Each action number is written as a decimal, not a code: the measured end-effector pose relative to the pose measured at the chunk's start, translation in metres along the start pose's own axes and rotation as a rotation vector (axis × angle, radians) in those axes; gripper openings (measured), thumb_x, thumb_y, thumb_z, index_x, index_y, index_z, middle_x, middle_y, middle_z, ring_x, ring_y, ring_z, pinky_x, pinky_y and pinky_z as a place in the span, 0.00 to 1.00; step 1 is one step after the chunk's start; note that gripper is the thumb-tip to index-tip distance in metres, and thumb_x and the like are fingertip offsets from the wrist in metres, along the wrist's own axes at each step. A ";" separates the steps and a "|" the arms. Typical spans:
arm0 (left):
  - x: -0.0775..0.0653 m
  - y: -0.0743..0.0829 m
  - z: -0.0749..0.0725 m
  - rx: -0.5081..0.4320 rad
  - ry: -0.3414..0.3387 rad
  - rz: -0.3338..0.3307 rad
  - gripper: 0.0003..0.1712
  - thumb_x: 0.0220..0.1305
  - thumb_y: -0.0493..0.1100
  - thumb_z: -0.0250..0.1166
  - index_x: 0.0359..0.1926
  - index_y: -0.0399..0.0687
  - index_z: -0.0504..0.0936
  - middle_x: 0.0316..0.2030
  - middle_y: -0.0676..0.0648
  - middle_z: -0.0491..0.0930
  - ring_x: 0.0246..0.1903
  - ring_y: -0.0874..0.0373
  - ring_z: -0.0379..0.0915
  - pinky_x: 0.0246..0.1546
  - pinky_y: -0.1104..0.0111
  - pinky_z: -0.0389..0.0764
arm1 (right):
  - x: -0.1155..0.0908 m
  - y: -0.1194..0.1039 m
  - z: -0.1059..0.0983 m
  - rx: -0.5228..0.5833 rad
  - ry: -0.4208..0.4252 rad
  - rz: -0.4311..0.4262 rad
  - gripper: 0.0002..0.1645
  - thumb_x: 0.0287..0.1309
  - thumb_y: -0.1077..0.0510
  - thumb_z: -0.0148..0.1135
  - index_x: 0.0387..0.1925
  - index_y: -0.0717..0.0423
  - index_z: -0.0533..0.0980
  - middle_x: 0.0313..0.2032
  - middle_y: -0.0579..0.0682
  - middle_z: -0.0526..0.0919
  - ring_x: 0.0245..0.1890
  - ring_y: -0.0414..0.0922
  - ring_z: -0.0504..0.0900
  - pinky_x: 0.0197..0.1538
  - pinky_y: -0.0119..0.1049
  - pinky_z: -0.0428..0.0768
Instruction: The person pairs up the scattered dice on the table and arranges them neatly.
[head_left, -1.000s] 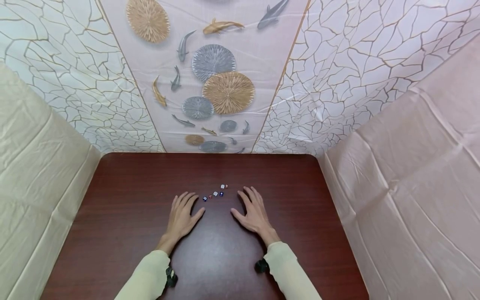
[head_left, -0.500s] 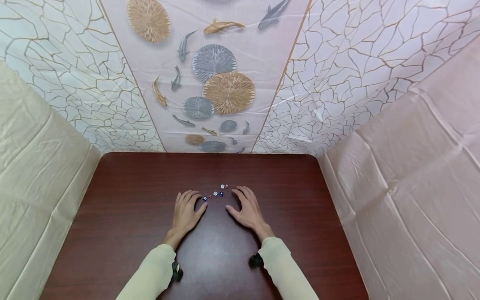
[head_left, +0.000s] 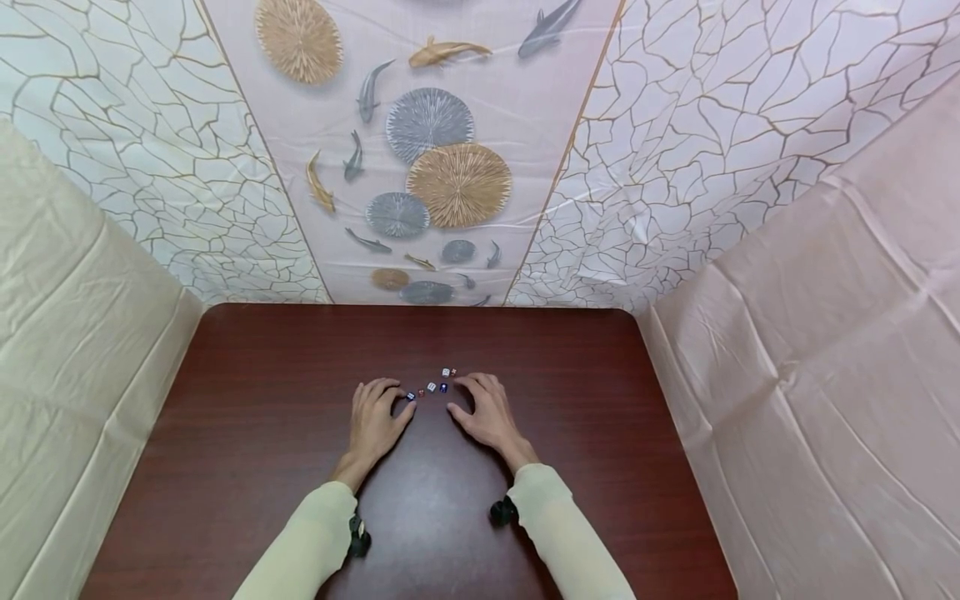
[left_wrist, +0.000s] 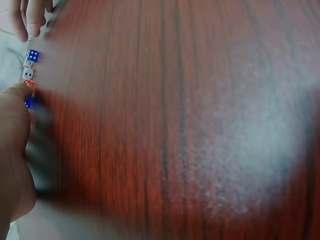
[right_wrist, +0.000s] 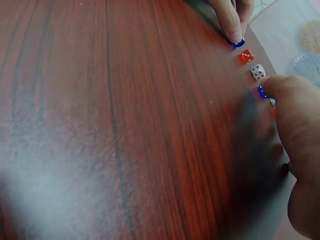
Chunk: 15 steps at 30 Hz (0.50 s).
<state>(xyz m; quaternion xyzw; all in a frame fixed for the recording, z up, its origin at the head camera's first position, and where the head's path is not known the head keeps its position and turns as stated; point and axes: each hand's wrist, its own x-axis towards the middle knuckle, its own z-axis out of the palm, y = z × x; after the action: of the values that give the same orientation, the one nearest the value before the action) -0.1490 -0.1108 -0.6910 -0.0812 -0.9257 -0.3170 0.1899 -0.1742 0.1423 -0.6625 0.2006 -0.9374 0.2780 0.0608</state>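
Note:
Small dice lie in a loose slanting row on the dark red-brown table [head_left: 247, 450]. At the row's left end is a blue die [head_left: 410, 396]; my left hand [head_left: 375, 423] has its thumb and forefinger close around it, and I cannot tell whether they touch it. To its right come a red die [right_wrist: 246, 56], a white die [head_left: 431, 387] and another blue die [head_left: 443, 387]. Just right of that second blue die, my right hand [head_left: 486, 412] holds its thumb and forefinger apart. Farther back sit a white die [head_left: 446, 372] and a small red die [head_left: 453, 372].
A patterned cloth [head_left: 427, 275] with fish and round leaves hangs behind the table's far edge. Pale curtains [head_left: 795, 375] stand along both sides. Each sleeved forearm carries a black wrist device [head_left: 502, 512].
Both hands have moved inward toward the dice, the right one leftward and the left one slightly rightward. The left thumb and forefinger now lie nearer the left blue die. The dice stay in place.

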 end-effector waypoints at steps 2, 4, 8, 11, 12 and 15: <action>0.001 0.000 0.001 0.003 0.008 0.000 0.15 0.63 0.46 0.85 0.44 0.43 0.93 0.56 0.39 0.92 0.65 0.35 0.83 0.80 0.29 0.67 | 0.003 -0.001 0.001 0.002 0.008 -0.014 0.27 0.72 0.49 0.79 0.66 0.55 0.86 0.61 0.55 0.89 0.63 0.57 0.84 0.70 0.59 0.81; 0.001 0.001 0.001 0.005 0.015 -0.001 0.14 0.62 0.46 0.85 0.43 0.43 0.93 0.55 0.40 0.92 0.64 0.36 0.83 0.80 0.28 0.67 | 0.005 -0.001 0.002 0.007 0.017 -0.024 0.26 0.70 0.51 0.80 0.64 0.56 0.87 0.59 0.55 0.90 0.61 0.57 0.85 0.68 0.58 0.81; 0.002 0.002 0.002 0.005 0.031 -0.001 0.13 0.61 0.44 0.85 0.42 0.42 0.93 0.54 0.40 0.92 0.63 0.36 0.84 0.79 0.28 0.68 | 0.009 -0.002 0.006 0.006 0.041 -0.031 0.23 0.69 0.53 0.81 0.61 0.56 0.88 0.56 0.55 0.91 0.58 0.57 0.85 0.64 0.57 0.81; 0.002 0.002 0.003 0.006 0.045 0.004 0.13 0.60 0.44 0.85 0.41 0.42 0.93 0.54 0.40 0.92 0.62 0.35 0.84 0.78 0.27 0.69 | 0.012 -0.003 0.009 0.012 0.056 -0.020 0.21 0.69 0.53 0.81 0.59 0.55 0.89 0.54 0.54 0.91 0.57 0.56 0.85 0.62 0.56 0.81; 0.002 0.001 0.003 0.007 0.050 0.007 0.13 0.60 0.43 0.85 0.41 0.42 0.93 0.53 0.40 0.92 0.62 0.35 0.84 0.78 0.27 0.69 | 0.012 -0.003 0.010 0.012 0.067 -0.020 0.20 0.68 0.53 0.82 0.58 0.55 0.90 0.53 0.54 0.92 0.56 0.56 0.85 0.61 0.55 0.80; 0.002 0.001 0.005 0.007 0.065 0.014 0.12 0.60 0.42 0.85 0.40 0.42 0.93 0.53 0.40 0.92 0.61 0.35 0.85 0.76 0.26 0.70 | 0.014 -0.002 0.014 0.025 0.102 -0.018 0.18 0.67 0.53 0.82 0.55 0.54 0.91 0.51 0.53 0.92 0.54 0.55 0.85 0.57 0.53 0.79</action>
<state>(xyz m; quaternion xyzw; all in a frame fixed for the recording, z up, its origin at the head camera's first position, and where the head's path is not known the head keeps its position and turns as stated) -0.1520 -0.1072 -0.6930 -0.0766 -0.9196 -0.3147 0.2222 -0.1861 0.1283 -0.6704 0.1955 -0.9277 0.2990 0.1088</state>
